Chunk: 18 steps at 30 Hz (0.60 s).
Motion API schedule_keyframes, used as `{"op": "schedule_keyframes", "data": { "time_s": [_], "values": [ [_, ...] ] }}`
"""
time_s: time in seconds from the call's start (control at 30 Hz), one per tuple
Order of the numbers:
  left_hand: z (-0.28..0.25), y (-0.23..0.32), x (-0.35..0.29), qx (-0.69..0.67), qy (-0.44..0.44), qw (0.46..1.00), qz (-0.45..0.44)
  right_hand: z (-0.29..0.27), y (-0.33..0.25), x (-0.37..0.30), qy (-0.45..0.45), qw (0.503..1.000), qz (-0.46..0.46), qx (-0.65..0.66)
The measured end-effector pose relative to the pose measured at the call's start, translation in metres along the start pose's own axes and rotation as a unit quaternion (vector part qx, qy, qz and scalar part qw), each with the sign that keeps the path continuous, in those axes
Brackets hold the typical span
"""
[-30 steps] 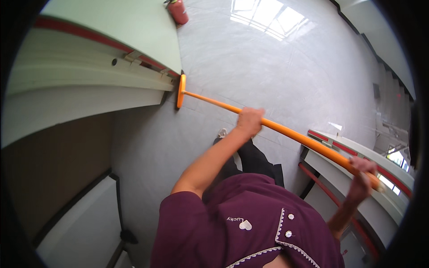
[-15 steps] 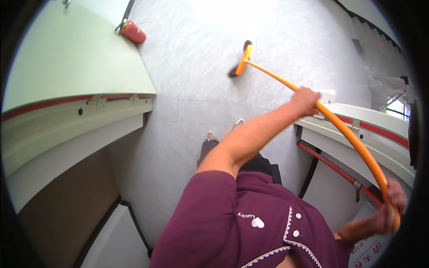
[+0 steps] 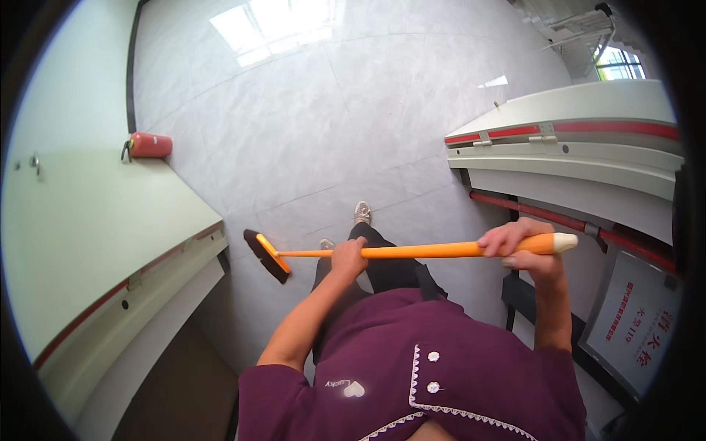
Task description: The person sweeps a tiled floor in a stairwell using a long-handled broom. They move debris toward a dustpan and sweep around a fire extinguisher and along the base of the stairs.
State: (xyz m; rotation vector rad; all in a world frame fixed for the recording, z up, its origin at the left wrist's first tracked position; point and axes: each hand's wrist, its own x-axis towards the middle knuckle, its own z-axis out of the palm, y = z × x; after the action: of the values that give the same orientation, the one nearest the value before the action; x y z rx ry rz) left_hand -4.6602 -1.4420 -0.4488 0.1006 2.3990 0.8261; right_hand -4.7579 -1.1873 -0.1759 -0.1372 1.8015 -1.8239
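The broom slants down across the person's front, and its dark bristles are low by the left edge of the floor, near the corner of the pale door — I can't tell if they press on it. To sweep well here, I think the bristles should be flat on the floor, pulled in short, soft strokes out from that edge. It's best to mind the door corner and the shoes, since the broom is close to both.

The left hand has its grip closed round the thin part of the stick, with its fingers wrapped over it. The right hand has a wider grip on the fat end — thumb under, fingers on top — with the pale tip poking out past it.
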Motion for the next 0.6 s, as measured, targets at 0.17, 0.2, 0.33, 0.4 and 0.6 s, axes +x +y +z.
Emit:
{"op": "schedule_keyframes", "data": {
  "time_s": [0.17, 0.2, 0.33, 0.4, 0.6],
  "values": [
    [0.002, 0.067, 0.064, -0.058, 0.116, 0.985, 0.113, -0.05, -0.055, -0.015, 0.055, 0.995, -0.041, -0.075],
    [-0.008, 0.096, 0.084, -0.071, 0.134, 0.977, 0.15, -0.064, -0.078, -0.026, 0.064, 0.99, -0.054, -0.117],
    [-0.043, 0.207, 0.156, -0.091, 0.185, 0.951, 0.231, -0.087, -0.149, -0.068, 0.095, 0.91, -0.106, -0.389],
    [-0.047, 0.236, 0.188, -0.143, 0.226, 0.924, 0.275, -0.085, -0.159, -0.07, 0.054, 0.88, -0.15, -0.448],
    [-0.081, 0.301, 0.188, -0.113, 0.216, 0.897, 0.368, -0.13, -0.198, -0.121, -0.221, 0.778, -0.246, -0.534]
  ]
}}
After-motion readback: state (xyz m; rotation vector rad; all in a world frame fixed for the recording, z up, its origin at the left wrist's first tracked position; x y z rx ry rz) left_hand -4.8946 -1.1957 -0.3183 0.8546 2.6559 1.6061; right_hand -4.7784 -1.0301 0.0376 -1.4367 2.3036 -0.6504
